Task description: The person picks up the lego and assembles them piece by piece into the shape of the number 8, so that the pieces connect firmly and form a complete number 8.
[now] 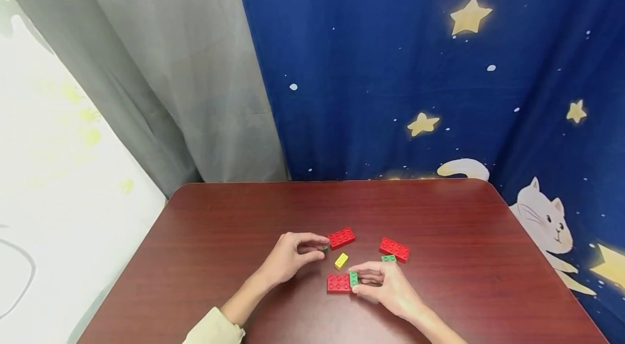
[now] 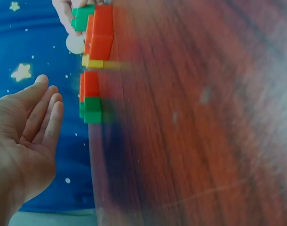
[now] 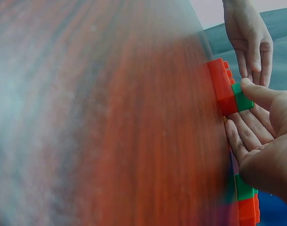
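My right hand (image 1: 390, 285) pinches a small green brick (image 1: 354, 279) between thumb and fingers, at the right end of a red brick (image 1: 338, 284). In the right wrist view the thumb lies on that green brick (image 3: 243, 98), which overlaps the red brick (image 3: 222, 87). My left hand (image 1: 289, 257) hovers with extended fingers beside another small green brick (image 1: 324, 249). That one sits at the left end of a farther red brick (image 1: 341, 237). The left wrist view shows a gap between the left hand (image 2: 30, 122) and this green brick (image 2: 92, 111).
A small yellow brick (image 1: 341, 261) lies between the two hands. Beyond the right hand are a third red brick (image 1: 394, 249) and a green brick (image 1: 388, 258) against its near side. The brown table (image 1: 234, 214) ends at a grey and blue curtain (image 1: 371, 89).
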A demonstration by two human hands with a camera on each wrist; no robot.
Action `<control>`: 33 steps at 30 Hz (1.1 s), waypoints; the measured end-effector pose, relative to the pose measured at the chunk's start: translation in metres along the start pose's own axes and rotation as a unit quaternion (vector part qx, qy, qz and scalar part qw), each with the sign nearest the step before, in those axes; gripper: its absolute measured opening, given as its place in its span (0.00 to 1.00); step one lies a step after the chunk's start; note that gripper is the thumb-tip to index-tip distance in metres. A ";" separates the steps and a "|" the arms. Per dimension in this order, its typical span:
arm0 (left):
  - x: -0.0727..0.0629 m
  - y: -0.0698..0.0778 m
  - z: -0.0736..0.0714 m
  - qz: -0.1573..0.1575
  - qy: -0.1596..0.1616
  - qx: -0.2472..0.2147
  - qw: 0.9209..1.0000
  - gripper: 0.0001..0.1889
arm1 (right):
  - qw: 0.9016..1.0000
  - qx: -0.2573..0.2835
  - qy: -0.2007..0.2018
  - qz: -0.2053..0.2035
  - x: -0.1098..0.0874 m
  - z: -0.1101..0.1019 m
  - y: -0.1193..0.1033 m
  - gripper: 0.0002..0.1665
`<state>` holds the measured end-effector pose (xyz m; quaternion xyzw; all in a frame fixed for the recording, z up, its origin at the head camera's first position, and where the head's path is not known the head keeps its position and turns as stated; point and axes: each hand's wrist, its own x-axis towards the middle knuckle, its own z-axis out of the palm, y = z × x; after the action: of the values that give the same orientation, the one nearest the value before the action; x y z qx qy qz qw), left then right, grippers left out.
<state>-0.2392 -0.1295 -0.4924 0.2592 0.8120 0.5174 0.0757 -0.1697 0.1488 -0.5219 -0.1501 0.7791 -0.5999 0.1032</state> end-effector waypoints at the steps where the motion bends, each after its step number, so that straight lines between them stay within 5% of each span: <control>1: 0.002 -0.001 -0.001 -0.001 0.001 -0.001 1.000 0.16 | 1.000 0.000 0.000 0.000 0.000 0.000 0.000 0.19; 19: 0.020 -0.032 -0.010 0.004 -0.028 0.011 1.000 0.17 | 1.000 0.004 0.004 -0.003 0.001 -0.002 -0.002 0.21; 33: 0.020 -0.035 -0.011 -0.019 -0.077 0.015 0.997 0.18 | 1.000 -0.003 0.005 -0.006 -0.002 0.001 0.000 0.20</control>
<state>-0.2723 -0.1404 -0.5149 0.2842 0.8164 0.4817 0.1441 -0.1680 0.1488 -0.5216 -0.1514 0.7804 -0.5992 0.0952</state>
